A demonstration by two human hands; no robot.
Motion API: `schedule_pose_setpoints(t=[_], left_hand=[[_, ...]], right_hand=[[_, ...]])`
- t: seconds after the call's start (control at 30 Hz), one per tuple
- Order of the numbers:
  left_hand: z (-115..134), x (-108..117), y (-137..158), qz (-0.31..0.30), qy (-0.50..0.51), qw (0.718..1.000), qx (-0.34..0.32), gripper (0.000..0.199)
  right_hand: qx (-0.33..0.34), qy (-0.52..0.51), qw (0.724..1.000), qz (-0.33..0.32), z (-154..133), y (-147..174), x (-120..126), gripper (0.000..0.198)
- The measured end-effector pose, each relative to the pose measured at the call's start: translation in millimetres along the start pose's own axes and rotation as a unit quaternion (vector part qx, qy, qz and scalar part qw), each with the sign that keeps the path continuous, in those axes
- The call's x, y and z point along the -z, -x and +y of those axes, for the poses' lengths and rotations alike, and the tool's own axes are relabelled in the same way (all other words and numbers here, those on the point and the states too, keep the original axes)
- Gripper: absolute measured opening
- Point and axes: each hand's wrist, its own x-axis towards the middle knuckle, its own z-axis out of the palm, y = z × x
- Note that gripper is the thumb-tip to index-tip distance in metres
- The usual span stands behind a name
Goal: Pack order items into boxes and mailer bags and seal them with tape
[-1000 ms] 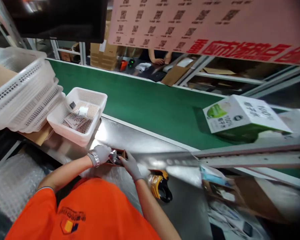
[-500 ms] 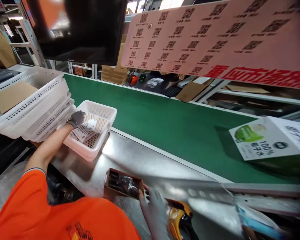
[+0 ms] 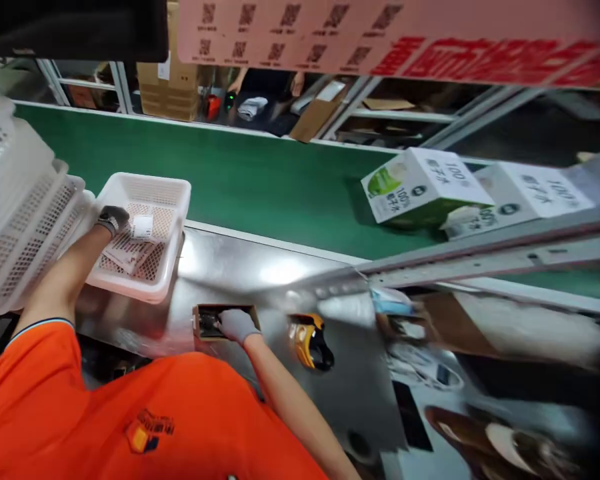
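Observation:
My left hand (image 3: 114,219), in a dark grey glove, is inside a white plastic basket (image 3: 177,230) near its left wall. Its fingers look curled in; whatever they hold is hidden. Beside it in the basket lie flat printed packets (image 3: 130,257) and a white label (image 3: 143,227). My right hand (image 3: 237,325), in a light grey glove, reaches over a small open cardboard box (image 3: 199,323) with dark contents. Its fingers are bunched down at a dark item (image 3: 209,321) in the box, and the grip is partly hidden. To its right a yellow and black tape dispenser (image 3: 307,341) rests on the metal bench.
Stacked white baskets (image 3: 35,220) stand at the left. A green conveyor belt (image 3: 260,180) runs behind the metal bench (image 3: 230,260), carrying white and green cartons (image 3: 425,187) at right. A metal rail (image 3: 505,247) crosses there. A co-worker's hands (image 3: 297,83) show beyond the belt.
The view has swung right and down. My right hand has moved from the box's right end to over its contents, away from the tape dispenser. My left hand stays in the basket.

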Motion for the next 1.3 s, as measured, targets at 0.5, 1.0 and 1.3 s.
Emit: schedule_pose_setpoints(t=[0.5, 1.0, 1.3], left_hand=[[238, -66, 202, -0.035, 0.155, 0.929, -0.334, 0.038], [97, 12, 164, 0.087, 0.093, 0.989, -0.081, 0.036], [13, 17, 133, -0.089, 0.08, 0.989, 0.09, 0.052]], right_hand=[[0.053, -0.191, 0.939, 0.282, 51, 75, 22, 0.042], [0.181, -0.174, 0.919, 0.304, 58, 103, -25, 0.036], [0.23, 0.049, 0.971, 0.042, 25, 48, 4, 0.096]])
